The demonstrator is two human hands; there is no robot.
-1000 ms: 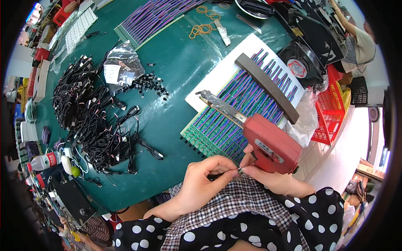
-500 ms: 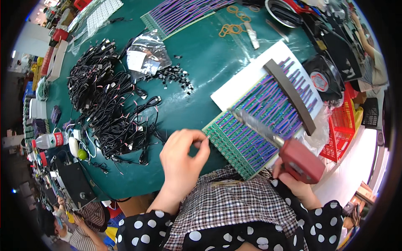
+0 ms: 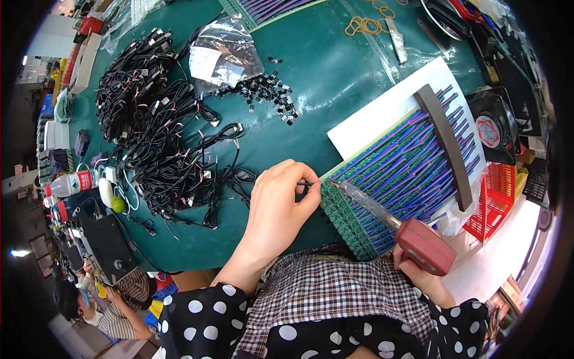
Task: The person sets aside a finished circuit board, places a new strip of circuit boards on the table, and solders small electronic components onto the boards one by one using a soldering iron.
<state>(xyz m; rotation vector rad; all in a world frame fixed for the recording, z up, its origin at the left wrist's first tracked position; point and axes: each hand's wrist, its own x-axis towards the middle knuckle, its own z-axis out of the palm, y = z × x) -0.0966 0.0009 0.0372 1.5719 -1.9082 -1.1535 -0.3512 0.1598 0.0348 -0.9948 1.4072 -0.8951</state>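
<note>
Our left hand [image 3: 276,206] pinches a thin, light wire at the near corner of the green circuit boards [image 3: 353,224], which look small and fragile, best handled by their edges. Our right hand [image 3: 418,272] is clenched around the red soldering iron [image 3: 391,224], wrist low at the green table [image 3: 335,84] edge, tip angled onto that corner.

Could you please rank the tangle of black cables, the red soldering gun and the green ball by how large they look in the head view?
1. Tangle of black cables, by far the largest.
2. Red soldering gun, held in the right hand, nearer the camera.
3. Green ball, smallest.
</note>
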